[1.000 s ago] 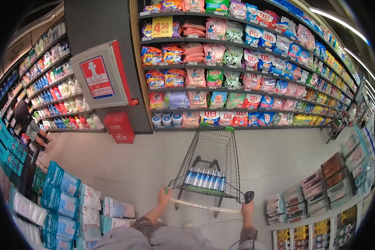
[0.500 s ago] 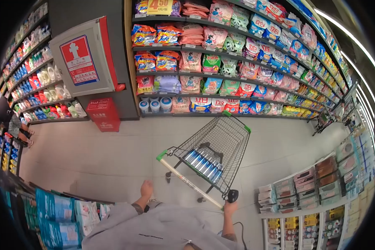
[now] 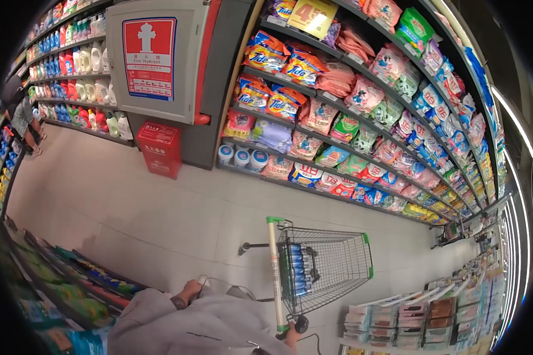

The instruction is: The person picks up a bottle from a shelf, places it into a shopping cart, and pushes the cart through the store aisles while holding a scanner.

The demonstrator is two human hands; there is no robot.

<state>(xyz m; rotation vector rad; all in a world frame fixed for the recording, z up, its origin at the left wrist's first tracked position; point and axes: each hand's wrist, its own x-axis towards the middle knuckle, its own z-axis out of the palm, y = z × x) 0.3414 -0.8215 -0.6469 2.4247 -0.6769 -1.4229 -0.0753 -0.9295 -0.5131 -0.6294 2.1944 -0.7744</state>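
A wire shopping cart (image 3: 331,278) with green corners stands ahead of me, its pale push bar (image 3: 275,266) closest to my body. My right hand (image 3: 292,336) is closed at the near end of that bar, partly covered by the cart's corner and a round black part (image 3: 301,323). Several blue-and-silver cans (image 3: 299,269) sit in a row inside the cart, close to the bar. Low at my left side is my left hand (image 3: 190,290), away from the cart; its fingers are too small to make out.
Shelves of bagged detergent (image 3: 337,130) curve along the far side. A grey fire hydrant cabinet (image 3: 154,59) hangs above a red box (image 3: 160,151) on the floor. Another person (image 3: 22,115) stands at far left. Racks of packaged goods (image 3: 397,325) lie at right, more shelves (image 3: 59,290) at near left.
My view has turned and shifted left toward the hydrant cabinet. The cart now points rightward, with its push bar nearly upright in view. My right hand stays at the bar's end.
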